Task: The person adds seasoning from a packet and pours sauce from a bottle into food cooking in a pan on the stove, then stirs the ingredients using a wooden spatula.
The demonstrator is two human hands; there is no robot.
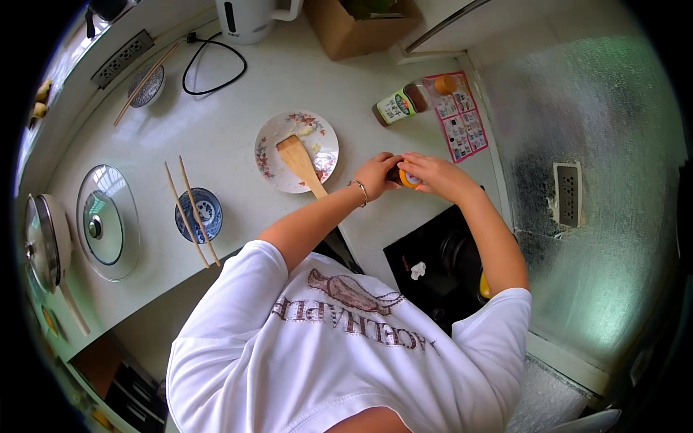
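Note:
My left hand (377, 177), with a bracelet at its wrist, is wrapped round a small dark bottle (393, 175), mostly hidden by the fingers. Closed over the bottle's orange cap (410, 180) is my right hand (437, 177); whether the cap is loose cannot be seen. Left of my left hand, a floral plate (271, 169) holds a wooden spatula (296, 159) and some pale food bits. Beyond my hands, a sauce bottle (399, 106) with a green label lies on the counter, an orange cap (445, 84) near its neck end.
Chopsticks (189, 206) rest across a blue bowl (209, 213), near a glass lid (108, 224) and a lidded pan (54, 242). A kettle (249, 22) and cardboard box (361, 32) stand at the back. The black stove (411, 249) is below my right arm.

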